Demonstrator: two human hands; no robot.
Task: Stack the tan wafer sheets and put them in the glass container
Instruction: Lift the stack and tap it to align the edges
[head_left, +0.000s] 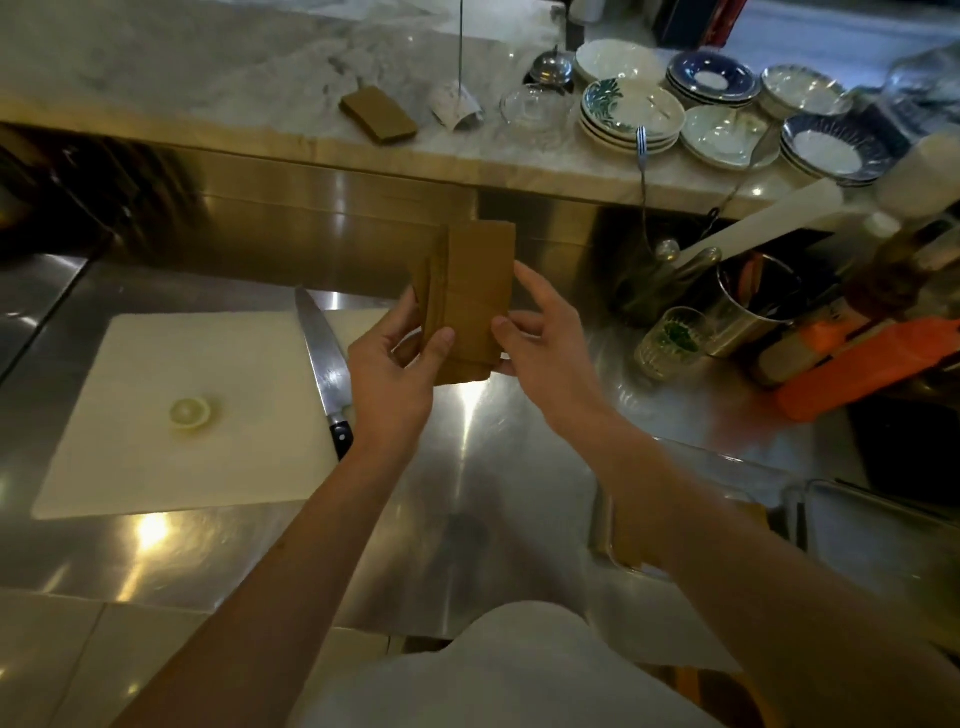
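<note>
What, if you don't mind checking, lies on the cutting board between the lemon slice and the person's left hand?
In the head view, a chef's knife lies there, on the white cutting board's right edge, between the lemon slice and the left hand.

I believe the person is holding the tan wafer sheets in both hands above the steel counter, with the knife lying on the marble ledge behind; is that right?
Nearly. The head view shows both the left hand and the right hand holding the wafer sheets above the steel counter, but the knife lies on the white cutting board, not the marble ledge.
</note>
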